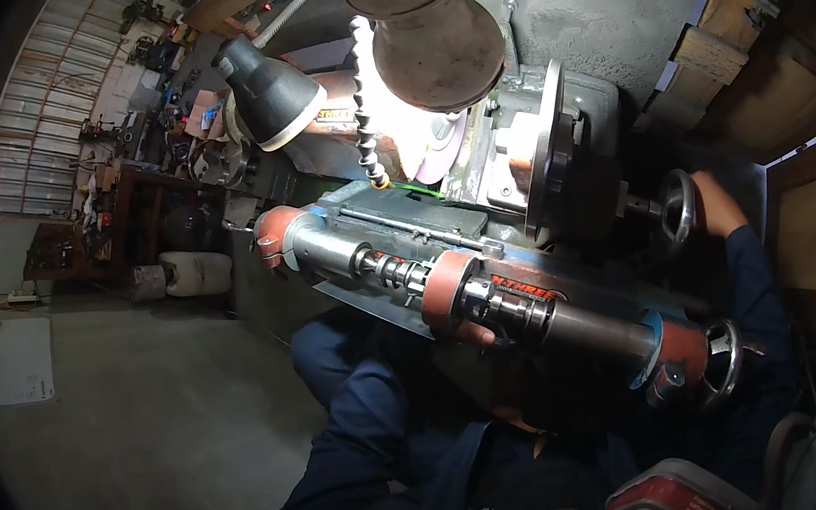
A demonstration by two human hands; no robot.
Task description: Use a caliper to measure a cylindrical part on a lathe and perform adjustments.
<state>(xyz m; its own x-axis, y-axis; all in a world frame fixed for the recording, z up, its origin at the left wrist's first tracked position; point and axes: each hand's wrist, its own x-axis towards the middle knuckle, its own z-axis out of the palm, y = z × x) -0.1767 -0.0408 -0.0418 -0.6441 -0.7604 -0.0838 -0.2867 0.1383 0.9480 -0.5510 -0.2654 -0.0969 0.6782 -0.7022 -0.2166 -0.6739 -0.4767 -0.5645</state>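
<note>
My right hand (717, 205) is closed on the rim of a metal handwheel (677, 211) on the right side of a grinding machine. Low by the middle of the machine, a bit of my left hand (479, 335) shows against the underside of a red-brown ring-shaped support (444, 289); most of its fingers are hidden. Through that ring runs a shiny lobed shaft (507, 310), which looks like a camshaft. It lies between a steel cylinder (337, 248) on the left and a darker cylinder (597, 327) on the right.
A black lamp (271, 91) lights a pale grinding wheel (444, 150) behind the shaft. Beside it hangs a ribbed coolant hose (362, 99). A large disc (547, 148) stands at the right rear. Another handwheel (724, 363) sits at the near right end. Wooden blocks (707, 55) are stacked far right.
</note>
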